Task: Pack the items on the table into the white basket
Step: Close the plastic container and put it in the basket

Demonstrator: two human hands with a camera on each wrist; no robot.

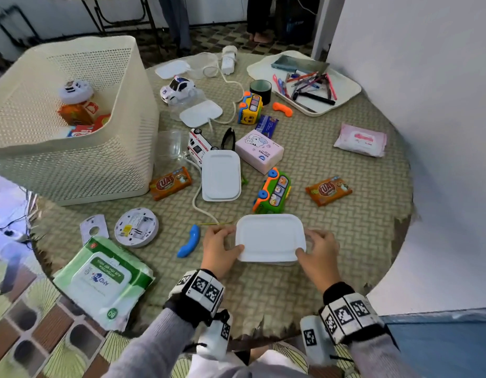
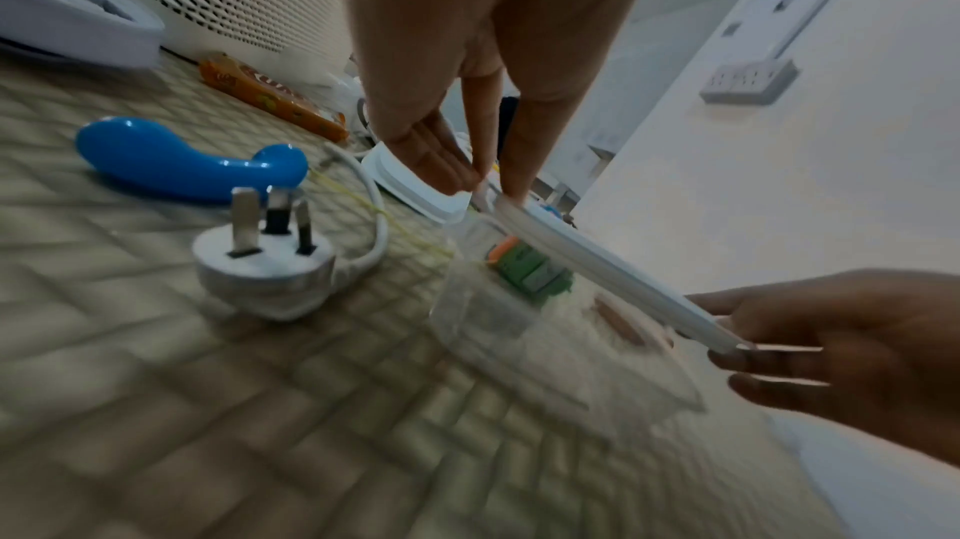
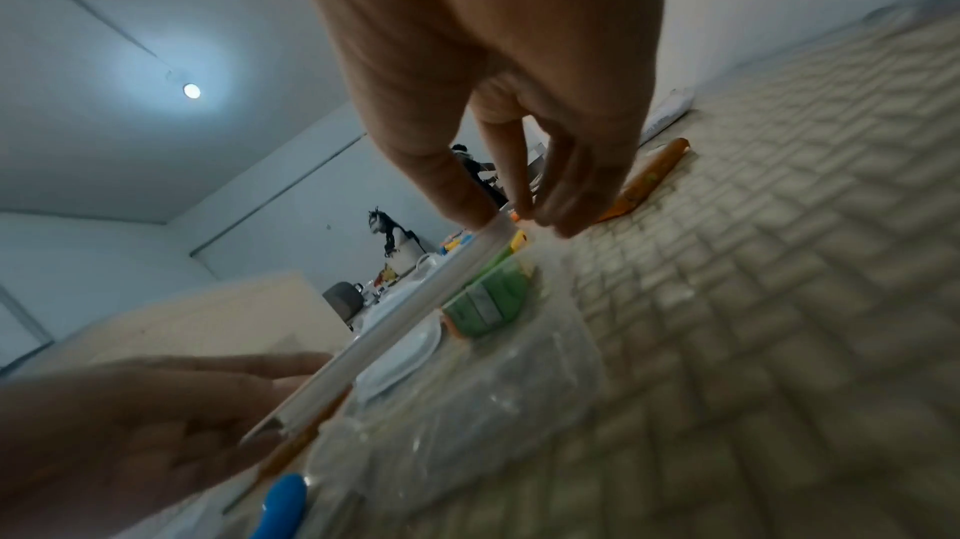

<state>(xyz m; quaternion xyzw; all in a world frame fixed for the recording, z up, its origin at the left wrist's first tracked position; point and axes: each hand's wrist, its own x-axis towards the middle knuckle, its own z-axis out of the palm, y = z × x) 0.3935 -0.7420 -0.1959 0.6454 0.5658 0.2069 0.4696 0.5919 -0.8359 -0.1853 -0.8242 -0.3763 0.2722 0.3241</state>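
The white basket (image 1: 73,118) sits at the counter's (image 1: 345,241) far left with a few things already in it. Closer in, right at the near edge, is a clear plastic tub (image 2: 519,326) with a white lid (image 1: 269,237), rounded corners, see-through walls. Left hand (image 1: 222,249) and right hand (image 1: 318,255) each have a pinching grip on opposite short ends of the lid, thumbs on top, fingers curled under the rim. My guess: it's super light and a bit flexy, smooth plastic so kinda slippery. If the lid isn't snapped on, the tub could drop, so better to hold it under the rim or by the body.
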